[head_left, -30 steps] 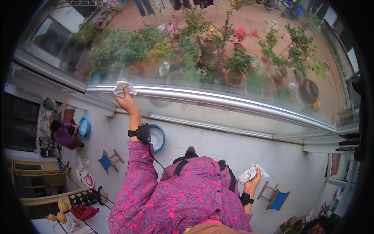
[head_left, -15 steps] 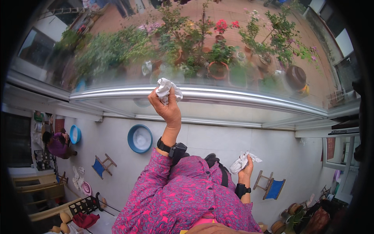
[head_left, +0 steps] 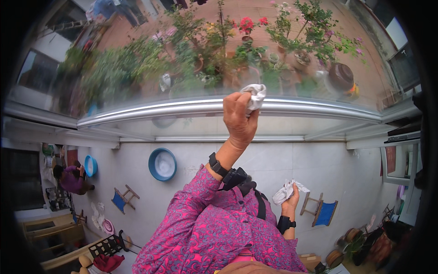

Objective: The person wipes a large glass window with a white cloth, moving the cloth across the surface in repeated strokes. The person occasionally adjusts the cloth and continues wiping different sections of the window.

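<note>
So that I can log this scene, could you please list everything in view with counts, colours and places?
Crumpled cloths: two, white, centre and lower right
Window frame: one, silver, across the middle
Potted plants: several, green with red blooms, beyond the frame
Basins: two, blue, left of centre and farther left
Stools: at least two, blue seats, left and right
Co-worker: one, purple top, far left
Clutter: many, mixed colours, edges, partly unclear
Left hand: one, bare, centre, holding a cloth
Right hand: one, bare, lower right, holding the other cloth
Wrist straps: two, black, both arms
Jacket: one, pink-grey patterned, bottom centre
</note>
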A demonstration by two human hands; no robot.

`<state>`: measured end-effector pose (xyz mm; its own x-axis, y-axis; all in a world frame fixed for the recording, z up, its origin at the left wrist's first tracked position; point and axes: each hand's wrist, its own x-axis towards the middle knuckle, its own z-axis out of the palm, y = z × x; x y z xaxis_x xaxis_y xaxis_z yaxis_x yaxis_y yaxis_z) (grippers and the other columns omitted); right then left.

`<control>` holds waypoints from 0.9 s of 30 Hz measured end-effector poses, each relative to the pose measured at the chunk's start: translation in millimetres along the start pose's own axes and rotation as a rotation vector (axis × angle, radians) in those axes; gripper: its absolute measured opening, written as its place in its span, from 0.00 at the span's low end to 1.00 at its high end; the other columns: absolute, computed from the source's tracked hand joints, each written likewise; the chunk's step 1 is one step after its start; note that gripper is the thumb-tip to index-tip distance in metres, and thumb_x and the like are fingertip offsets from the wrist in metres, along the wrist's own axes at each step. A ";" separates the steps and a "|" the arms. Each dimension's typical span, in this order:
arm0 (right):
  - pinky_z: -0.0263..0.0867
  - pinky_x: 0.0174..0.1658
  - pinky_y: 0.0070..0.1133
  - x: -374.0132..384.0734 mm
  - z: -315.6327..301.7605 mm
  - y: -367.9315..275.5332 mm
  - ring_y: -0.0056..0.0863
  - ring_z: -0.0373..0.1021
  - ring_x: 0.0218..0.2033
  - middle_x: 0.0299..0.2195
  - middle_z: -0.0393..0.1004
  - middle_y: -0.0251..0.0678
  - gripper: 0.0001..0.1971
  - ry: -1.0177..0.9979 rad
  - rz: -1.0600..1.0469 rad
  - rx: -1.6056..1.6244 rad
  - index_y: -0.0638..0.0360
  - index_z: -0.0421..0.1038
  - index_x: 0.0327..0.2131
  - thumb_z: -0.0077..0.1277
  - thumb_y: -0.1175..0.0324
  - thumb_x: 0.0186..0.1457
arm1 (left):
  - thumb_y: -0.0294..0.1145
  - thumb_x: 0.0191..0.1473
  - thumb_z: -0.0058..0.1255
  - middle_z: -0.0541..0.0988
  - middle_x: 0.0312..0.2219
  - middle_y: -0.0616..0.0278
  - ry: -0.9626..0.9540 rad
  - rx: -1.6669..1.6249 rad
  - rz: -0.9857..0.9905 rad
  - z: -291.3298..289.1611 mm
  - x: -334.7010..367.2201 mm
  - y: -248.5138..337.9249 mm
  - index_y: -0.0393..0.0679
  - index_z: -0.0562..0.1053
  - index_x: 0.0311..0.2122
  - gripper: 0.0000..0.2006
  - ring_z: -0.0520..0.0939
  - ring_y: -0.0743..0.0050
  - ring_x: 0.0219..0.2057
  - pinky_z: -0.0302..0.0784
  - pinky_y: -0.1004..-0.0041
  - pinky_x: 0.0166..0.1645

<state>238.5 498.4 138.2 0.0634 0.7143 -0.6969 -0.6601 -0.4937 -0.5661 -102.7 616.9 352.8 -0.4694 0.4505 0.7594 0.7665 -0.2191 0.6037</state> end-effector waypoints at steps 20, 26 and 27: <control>0.76 0.28 0.25 -90.4 174.2 2.7 0.31 0.76 0.24 0.43 0.76 0.55 0.35 -0.952 0.295 -0.074 0.60 0.43 0.70 0.31 0.46 0.70 | 0.34 0.65 0.38 0.71 0.57 0.41 -0.441 -1.152 -1.286 -129.2 -32.6 -41.0 0.37 0.56 0.65 0.26 0.75 0.49 0.57 0.71 0.58 0.62; 0.79 0.29 0.25 -131.2 240.9 49.1 0.27 0.77 0.27 0.60 0.61 0.62 0.41 -1.034 0.340 -0.194 0.57 0.37 0.71 0.46 0.53 0.64 | 0.30 0.64 0.43 0.72 0.58 0.44 -0.522 -1.142 -1.331 -161.0 -41.7 -51.8 0.36 0.62 0.63 0.24 0.75 0.56 0.58 0.70 0.62 0.62; 0.79 0.29 0.25 -137.4 244.7 57.3 0.28 0.77 0.27 0.54 0.68 0.53 0.36 -0.960 0.333 -0.171 0.59 0.47 0.69 0.48 0.56 0.64 | 0.30 0.63 0.44 0.73 0.58 0.47 -0.579 -1.124 -1.224 -166.5 -41.7 -54.0 0.37 0.64 0.62 0.22 0.75 0.59 0.57 0.69 0.63 0.62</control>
<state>8.9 493.3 309.3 -0.7774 0.5865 -0.2272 -0.4148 -0.7497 -0.5157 -197.5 465.9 329.0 -0.0982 0.9650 -0.2430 -0.6395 0.1259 0.7584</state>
